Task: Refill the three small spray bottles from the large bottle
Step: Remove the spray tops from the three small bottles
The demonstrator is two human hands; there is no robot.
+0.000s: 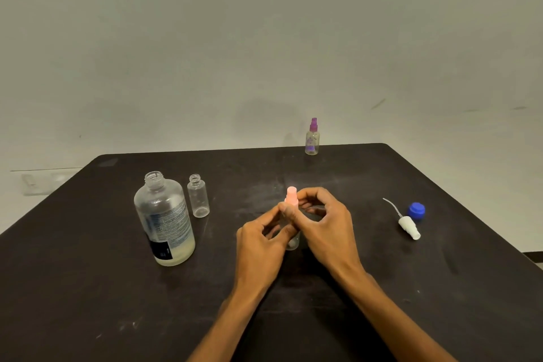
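A small clear bottle [292, 241] with a pink spray top [291, 196] stands at the table's middle. My left hand [264, 232] grips its body, and my right hand [323, 220] pinches the pink top. The large bottle [164, 220] stands uncapped at the left, with a little pale liquid at its bottom. Right beside it is a small clear bottle [198, 200] with no top. A third small bottle with a purple spray top [312, 137] stands at the far edge. A white spray top [408, 225] with its tube lies at the right.
A blue cap [416, 210] sits next to the white spray top at the right. The dark table [88, 288] has its far edge against a pale wall and its right edge near the blue cap.
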